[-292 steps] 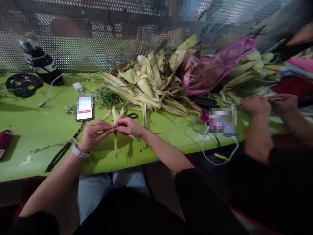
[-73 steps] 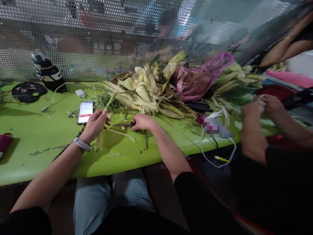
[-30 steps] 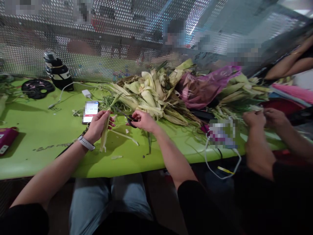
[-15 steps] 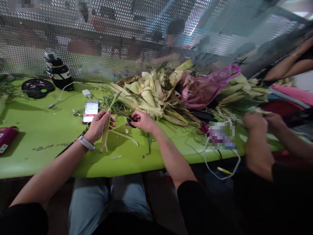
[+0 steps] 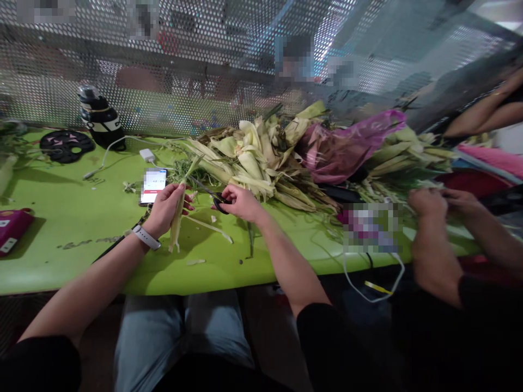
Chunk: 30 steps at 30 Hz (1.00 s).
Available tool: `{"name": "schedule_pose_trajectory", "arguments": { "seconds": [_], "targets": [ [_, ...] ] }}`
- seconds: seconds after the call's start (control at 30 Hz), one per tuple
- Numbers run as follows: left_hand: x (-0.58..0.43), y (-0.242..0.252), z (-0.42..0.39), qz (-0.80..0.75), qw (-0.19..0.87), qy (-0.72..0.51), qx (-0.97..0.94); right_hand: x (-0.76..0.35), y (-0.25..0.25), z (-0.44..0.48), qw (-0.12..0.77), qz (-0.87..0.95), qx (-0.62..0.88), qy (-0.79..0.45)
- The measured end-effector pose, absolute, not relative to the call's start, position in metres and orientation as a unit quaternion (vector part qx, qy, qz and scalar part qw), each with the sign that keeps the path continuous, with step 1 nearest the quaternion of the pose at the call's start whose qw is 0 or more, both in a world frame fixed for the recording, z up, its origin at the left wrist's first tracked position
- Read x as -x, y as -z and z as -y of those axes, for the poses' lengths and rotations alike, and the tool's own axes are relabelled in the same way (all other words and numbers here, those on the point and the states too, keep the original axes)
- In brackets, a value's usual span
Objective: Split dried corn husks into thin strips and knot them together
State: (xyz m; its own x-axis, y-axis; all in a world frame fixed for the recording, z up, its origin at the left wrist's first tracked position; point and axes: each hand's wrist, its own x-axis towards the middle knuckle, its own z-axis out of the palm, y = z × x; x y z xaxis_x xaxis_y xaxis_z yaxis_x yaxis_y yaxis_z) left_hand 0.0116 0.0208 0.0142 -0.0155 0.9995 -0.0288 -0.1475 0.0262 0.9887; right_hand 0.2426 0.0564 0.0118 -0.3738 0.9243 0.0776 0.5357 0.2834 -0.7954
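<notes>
My left hand [image 5: 166, 209], with a pale watch on its wrist, is closed around a strip of corn husk [image 5: 176, 228]. The husk stands roughly upright, its green tip above my fingers and its pale ragged end hanging below. Black-handled scissors [image 5: 221, 203] are in my right hand [image 5: 242, 203], fingers in the loops. Their blades point left toward the husk; whether they touch it I cannot tell. Thin green shreds [image 5: 192, 173] lie behind the blades. A narrow cut strip [image 5: 210, 230] rests on the table between my hands.
A large heap of corn husks [image 5: 249, 155] and a pink plastic bag [image 5: 343, 152] lie beyond my right hand. A phone [image 5: 153, 184] is behind my left hand. Farther left stand a black bottle [image 5: 102, 122] and a magenta box [image 5: 14, 231]. A co-worker's hands [image 5: 429, 202] are at right.
The whole view has shifted slightly. My hands, the husk and the scissors keep nearly the same positions relative to each other.
</notes>
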Motion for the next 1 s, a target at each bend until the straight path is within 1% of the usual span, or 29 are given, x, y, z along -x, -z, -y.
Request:
{"name": "schedule_pose_trajectory", "arguments": {
  "seconds": [0.2, 0.37, 0.57, 1.0],
  "targets": [
    [-0.0112, -0.0109, -0.0223, -0.470, 0.542, -0.528, -0.455, -0.2410, -0.0168, -0.0528, 0.254, 0.751, 0.497, -0.354],
    [-0.0109, -0.0099, -0.0225, -0.473, 0.535, -0.528, -0.459, -0.2422, -0.0127, -0.0552, 0.276, 0.755, 0.492, -0.335],
    [-0.0113, -0.0110, -0.0216, -0.473, 0.539, -0.528, -0.455, -0.2422, -0.0133, -0.0546, 0.257, 0.759, 0.498, -0.332],
    [-0.0114, -0.0103, -0.0213, -0.476, 0.530, -0.523, -0.468, -0.2418, -0.0117, -0.0534, 0.266, 0.764, 0.496, -0.315]
  ]
}}
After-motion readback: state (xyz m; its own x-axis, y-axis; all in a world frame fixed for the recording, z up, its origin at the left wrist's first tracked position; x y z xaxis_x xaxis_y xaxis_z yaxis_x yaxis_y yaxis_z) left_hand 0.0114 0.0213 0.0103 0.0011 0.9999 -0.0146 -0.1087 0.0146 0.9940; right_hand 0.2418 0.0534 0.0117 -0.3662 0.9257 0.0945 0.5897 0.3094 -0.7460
